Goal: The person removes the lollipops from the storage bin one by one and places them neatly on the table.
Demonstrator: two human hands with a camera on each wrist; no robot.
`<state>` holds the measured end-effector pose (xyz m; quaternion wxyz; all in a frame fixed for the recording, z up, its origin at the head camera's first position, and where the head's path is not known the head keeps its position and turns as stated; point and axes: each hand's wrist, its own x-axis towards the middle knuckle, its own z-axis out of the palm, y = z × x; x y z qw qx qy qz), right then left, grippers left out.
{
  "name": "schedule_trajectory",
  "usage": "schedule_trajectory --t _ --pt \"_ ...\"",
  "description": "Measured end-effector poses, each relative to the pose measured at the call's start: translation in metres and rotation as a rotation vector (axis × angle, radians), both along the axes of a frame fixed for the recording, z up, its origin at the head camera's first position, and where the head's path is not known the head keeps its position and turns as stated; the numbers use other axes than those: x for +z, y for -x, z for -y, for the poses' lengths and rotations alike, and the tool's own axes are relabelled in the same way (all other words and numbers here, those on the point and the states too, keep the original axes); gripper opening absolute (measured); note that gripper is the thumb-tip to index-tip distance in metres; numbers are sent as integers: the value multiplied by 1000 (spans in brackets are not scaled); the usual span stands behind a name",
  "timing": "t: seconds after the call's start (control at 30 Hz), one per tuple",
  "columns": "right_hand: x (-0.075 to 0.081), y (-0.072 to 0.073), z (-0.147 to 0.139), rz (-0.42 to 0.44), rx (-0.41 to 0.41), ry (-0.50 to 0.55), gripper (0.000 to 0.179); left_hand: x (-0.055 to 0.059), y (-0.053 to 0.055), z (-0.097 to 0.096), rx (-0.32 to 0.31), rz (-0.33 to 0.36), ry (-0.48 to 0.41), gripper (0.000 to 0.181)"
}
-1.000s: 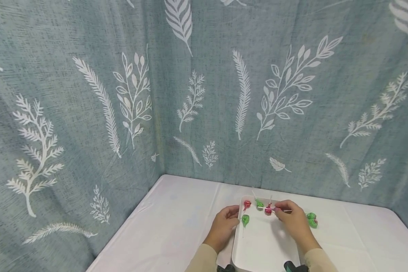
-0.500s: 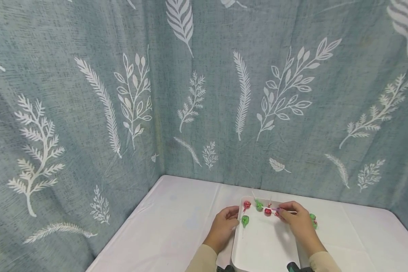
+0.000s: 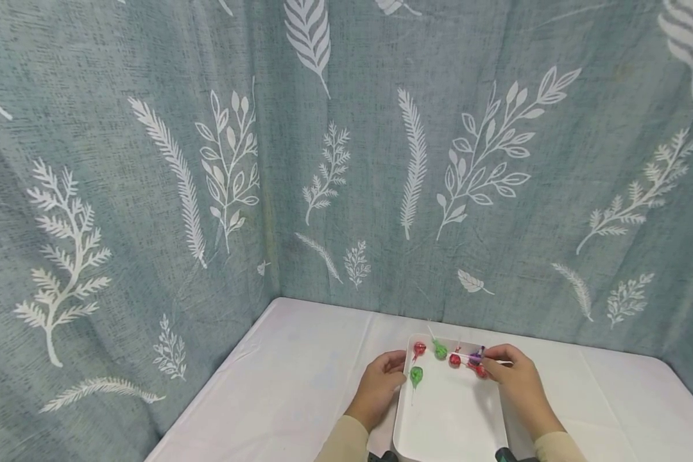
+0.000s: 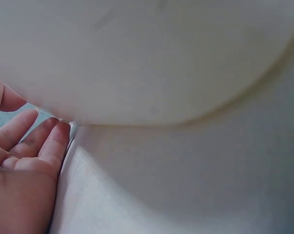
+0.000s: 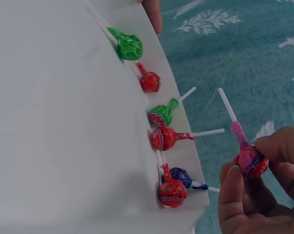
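My right hand (image 5: 264, 180) pinches a pink-wrapped lollipop (image 5: 246, 158) by its candy end, thumb against fingers, with the white stick pointing up and away. In the head view this hand (image 3: 516, 382) hovers by the far right corner of a white tray (image 3: 450, 423). Along the tray's edge lie a green lollipop (image 5: 130, 47), a red one (image 5: 150, 82), a green-and-red one (image 5: 160, 116), another red one (image 5: 164, 138), a dark blue-purple one (image 5: 181, 176) and a red one (image 5: 172, 193). My left hand (image 3: 381, 385) rests against the tray's left side, its fingers loosely bent.
A white cloth (image 3: 317, 359) covers the table. Blue-green curtains (image 3: 381, 192) with white leaf prints stand behind it and to the left. Some lollipop sticks poke out over the tray's far rim.
My right hand has shifted right with the pink lollipop, uncovering the purple and red lollipops in the far right corner. The green lollipops right of the tray are now hidden behind it. My left hand stays put.
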<state>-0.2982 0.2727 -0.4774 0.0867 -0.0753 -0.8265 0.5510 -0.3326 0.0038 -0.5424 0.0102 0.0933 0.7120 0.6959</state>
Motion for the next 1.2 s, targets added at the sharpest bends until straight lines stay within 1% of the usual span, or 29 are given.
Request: schedule_trajectory --t 0.17,0.37,0.47,0.6,0.73,0.9,1.03,1.2 --pt "0 0 -5 6 -6 0 25 -2 1 0 11 -1 11 55" --pt "-2 -2 -12 9 -7 -17 25 -3 2 0 8 -9 10 54" --pt "-2 -4 -19 6 -9 -34 28 -2 3 0 4 0 13 54" --pt "-3 -7 -32 -2 -29 -65 30 -2 2 1 2 -6 8 54" --pt "-8 -10 -42 -7 -75 -87 29 -1 1 1 2 -11 8 53" --pt "-17 -16 -53 -7 -144 -71 29 -1 2 1 3 -9 10 53" --pt "-25 -20 -61 16 -214 -27 35 -1 2 0 2 -13 1 54" --pt "-36 -26 -69 45 -323 77 38 0 2 -1 5 -2 7 53"
